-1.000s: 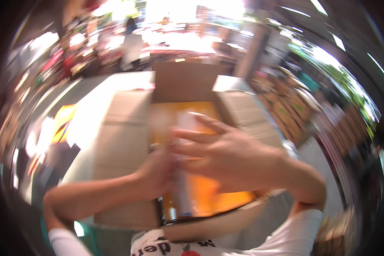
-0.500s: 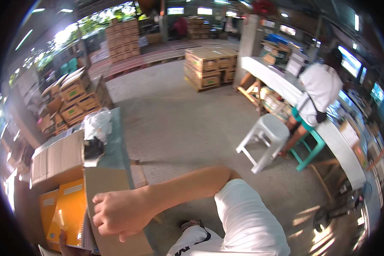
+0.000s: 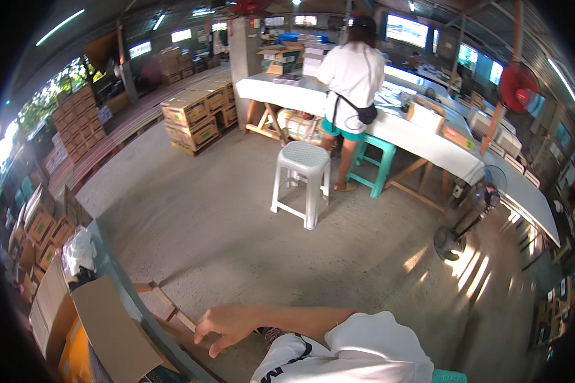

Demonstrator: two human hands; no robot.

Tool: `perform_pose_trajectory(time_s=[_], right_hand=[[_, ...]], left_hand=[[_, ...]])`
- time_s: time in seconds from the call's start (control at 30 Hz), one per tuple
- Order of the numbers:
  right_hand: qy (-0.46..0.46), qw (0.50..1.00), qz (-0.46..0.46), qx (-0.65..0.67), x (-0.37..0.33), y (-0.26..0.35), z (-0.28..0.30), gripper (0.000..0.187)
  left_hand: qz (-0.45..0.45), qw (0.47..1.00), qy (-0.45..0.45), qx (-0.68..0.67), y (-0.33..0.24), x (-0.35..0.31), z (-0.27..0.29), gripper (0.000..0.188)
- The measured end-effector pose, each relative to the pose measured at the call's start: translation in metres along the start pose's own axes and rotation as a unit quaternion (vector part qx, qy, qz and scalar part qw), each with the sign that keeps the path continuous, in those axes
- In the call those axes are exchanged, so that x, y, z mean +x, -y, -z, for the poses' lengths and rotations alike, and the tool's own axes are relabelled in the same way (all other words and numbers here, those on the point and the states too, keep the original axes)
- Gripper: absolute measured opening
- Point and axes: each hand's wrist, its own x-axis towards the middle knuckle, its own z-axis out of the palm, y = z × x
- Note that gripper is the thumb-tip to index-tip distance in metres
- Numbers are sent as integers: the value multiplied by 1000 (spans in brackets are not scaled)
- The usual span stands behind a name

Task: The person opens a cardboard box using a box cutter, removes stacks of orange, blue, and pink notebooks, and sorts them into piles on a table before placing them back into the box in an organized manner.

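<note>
R hand point(image 3: 227, 327) is loosely bent, nothing in it, thumb apart from the other fingers point(image 3: 202, 332). Orange notebooks point(image 3: 75, 354) are in the open box point(image 3: 62, 324), lower L, well left of the fingertips w/ a raised flap point(image 3: 112, 325) btwn, so no contact. Can't tell re L hand's fingers tbh, out of frame. Grey stool point(image 3: 303, 156) + co-worker point(image 3: 354, 76) further off.

right hand point(image 3: 227, 325): fingers loosely curled, thumb apart | right forearm point(image 3: 300, 320): stretched leftward across body
</note>
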Motion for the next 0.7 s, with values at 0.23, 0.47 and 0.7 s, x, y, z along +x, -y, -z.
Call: perform_pose_trajectory(time_s=[0.23,0.47,0.7], right_hand=[[-80,995,-56,-4,-35,17,11,41],[-36,993,-102,-36,-47,32,25,42],[-45,994,-83,-46,-60,29,27,41]], left_hand=[[14,999,-4,-47,-1,11,8,66],[-234,906,30,351,28,-5,3,72],[-307,839,-49,448,29,-10,-4,81]])
